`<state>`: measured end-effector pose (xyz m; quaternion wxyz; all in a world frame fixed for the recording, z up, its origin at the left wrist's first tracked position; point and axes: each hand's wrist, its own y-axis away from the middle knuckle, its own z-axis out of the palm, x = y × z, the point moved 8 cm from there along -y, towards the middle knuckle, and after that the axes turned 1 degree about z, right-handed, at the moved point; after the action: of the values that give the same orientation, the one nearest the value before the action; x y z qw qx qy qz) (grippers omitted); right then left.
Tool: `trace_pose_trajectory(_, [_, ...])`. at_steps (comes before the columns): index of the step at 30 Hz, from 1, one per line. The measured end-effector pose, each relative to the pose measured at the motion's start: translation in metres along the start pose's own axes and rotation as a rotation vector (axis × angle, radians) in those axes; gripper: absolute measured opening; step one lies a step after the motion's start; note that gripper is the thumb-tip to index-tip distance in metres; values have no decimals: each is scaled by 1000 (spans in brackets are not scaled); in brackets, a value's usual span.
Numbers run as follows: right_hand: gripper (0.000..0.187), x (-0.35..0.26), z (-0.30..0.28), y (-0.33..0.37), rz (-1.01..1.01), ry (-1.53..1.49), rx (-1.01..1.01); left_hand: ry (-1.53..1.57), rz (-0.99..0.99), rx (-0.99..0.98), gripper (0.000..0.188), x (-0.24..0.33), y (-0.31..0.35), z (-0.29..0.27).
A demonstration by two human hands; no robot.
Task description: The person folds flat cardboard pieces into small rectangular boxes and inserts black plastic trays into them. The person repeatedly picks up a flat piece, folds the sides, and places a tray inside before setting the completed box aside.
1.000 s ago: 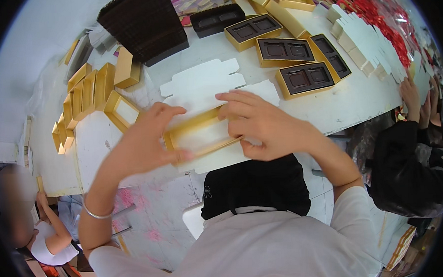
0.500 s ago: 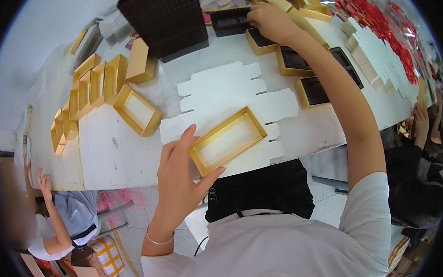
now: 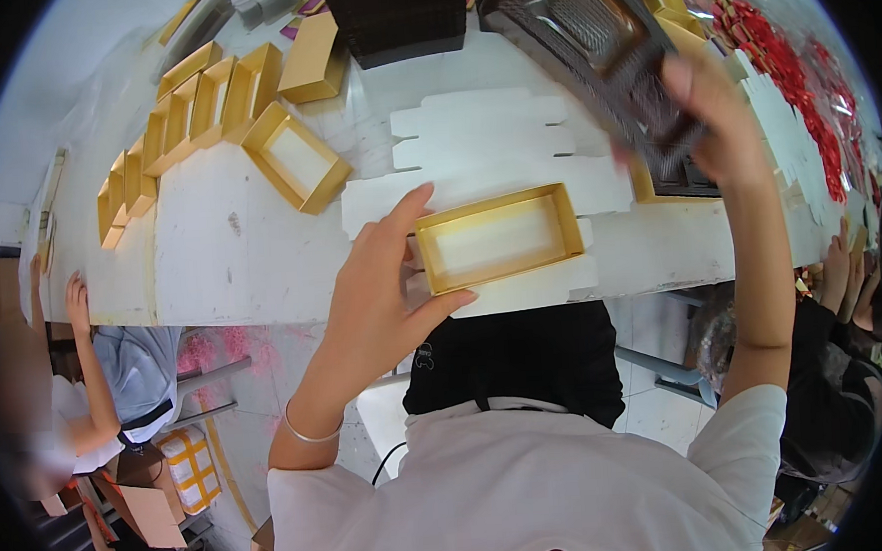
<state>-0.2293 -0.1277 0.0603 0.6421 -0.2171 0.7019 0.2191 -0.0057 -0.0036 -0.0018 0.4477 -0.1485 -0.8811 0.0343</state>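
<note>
My left hand (image 3: 381, 269) grips the short left end of an open gold box (image 3: 499, 244), thumb along its near side and fingers behind. The box has a pale inner floor and holds nothing; it lies over flat white card blanks (image 3: 486, 178). My right hand (image 3: 717, 126), smeared by motion, holds a dark brown plastic tray (image 3: 599, 53) with moulded compartments, raised and tilted above the table's right side. Below that hand, a gold box (image 3: 656, 192) with a dark tray in it is partly hidden.
A tall stack of dark trays (image 3: 398, 18) stands at the back. Several gold boxes (image 3: 212, 96) line the left, with another box (image 3: 297, 158) nearer. White card pieces (image 3: 787, 123) and red packaging (image 3: 779, 68) lie at right. Other people's hands (image 3: 77, 305) show at both sides.
My right hand has come from the back of the table toward me, lifting the dark tray. My left hand has turned the gold box straighter. The view has shifted.
</note>
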Motion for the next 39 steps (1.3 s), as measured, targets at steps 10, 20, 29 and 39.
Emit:
trace_pose_trajectory(10, [54,26,76,14,261,873,-282,61,65,-97,73,7,-17,12])
trace_pose_trajectory(20, [51,4,105,67,-533,1213,-251,110,4,-172,69,1,-17,11])
trace_pose_trajectory(29, [48,12,110,60,-557,1033,-218,137,43,-238,69,-2,-23,10])
trace_pose_trajectory(39, [33,15,112,86,-1026,1371,-166,146,45,-285,67,-1,-26,12])
